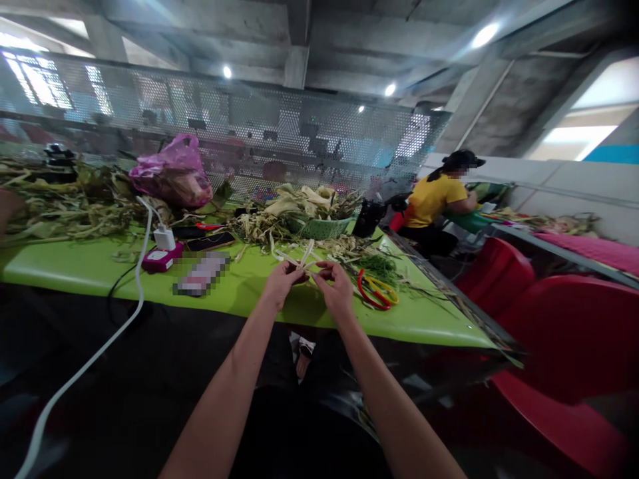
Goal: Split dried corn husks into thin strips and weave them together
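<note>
Pale strips of dried husk [308,251] cross one another between my hands, above the near part of the green table. My left hand [284,281] pinches the strips from the left with thumb and forefinger. From the right, my right hand [333,286] grips them too, thumb and fingertips pressed together. Several strip ends stick up and outward past the fingers. Just right of my right hand lie scissors with red and yellow handles [378,293]. Behind the hands is a green basket [324,228] heaped with dried husks [304,199].
A pink power socket [162,257] with a white plug and cable [141,266] sits left, beside a blurred-out flat object [202,273] and a dark phone [210,241]. Farther back is a purple plastic bag [174,174]. Red chairs [569,332] stand right; a person in yellow [434,199] sits beyond.
</note>
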Demonstrator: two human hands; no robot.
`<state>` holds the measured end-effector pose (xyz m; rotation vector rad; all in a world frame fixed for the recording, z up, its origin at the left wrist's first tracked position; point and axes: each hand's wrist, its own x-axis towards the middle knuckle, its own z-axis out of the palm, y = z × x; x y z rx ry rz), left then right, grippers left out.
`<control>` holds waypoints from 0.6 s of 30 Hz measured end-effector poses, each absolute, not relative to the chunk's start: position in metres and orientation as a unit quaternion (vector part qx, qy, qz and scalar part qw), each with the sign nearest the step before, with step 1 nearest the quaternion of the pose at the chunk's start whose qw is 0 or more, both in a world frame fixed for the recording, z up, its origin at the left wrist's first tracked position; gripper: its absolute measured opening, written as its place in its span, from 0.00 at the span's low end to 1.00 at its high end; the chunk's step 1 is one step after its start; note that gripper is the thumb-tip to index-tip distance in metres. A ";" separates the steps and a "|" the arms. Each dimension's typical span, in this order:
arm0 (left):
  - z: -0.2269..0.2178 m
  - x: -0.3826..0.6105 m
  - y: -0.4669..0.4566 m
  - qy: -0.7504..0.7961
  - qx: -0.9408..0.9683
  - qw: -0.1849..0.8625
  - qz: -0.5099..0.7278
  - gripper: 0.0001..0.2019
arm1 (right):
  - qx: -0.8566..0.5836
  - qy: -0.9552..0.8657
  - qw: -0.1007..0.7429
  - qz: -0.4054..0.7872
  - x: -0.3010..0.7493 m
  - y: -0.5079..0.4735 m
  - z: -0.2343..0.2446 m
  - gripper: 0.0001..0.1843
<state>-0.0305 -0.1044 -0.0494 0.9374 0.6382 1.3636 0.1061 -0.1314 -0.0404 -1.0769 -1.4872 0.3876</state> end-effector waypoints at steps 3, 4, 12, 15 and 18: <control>-0.052 -0.030 -0.102 0.300 0.427 0.610 0.596 0.12 | -0.430 -0.667 0.584 0.170 0.106 -0.134 -0.041 0.13; -0.053 -0.029 -0.101 0.305 0.433 0.604 0.595 0.12 | -0.422 -0.677 0.580 0.167 0.105 -0.134 -0.042 0.13; -0.056 -0.025 -0.101 0.328 0.505 0.571 0.557 0.10 | -0.433 -0.665 0.595 0.129 0.105 -0.134 -0.043 0.07; -0.057 -0.025 -0.104 0.331 0.570 0.537 0.527 0.09 | -0.447 -0.653 0.597 0.132 0.107 -0.134 -0.044 0.08; -0.058 -0.025 -0.104 0.323 0.612 0.511 0.510 0.12 | -0.453 -0.646 0.595 0.151 0.108 -0.133 -0.044 0.09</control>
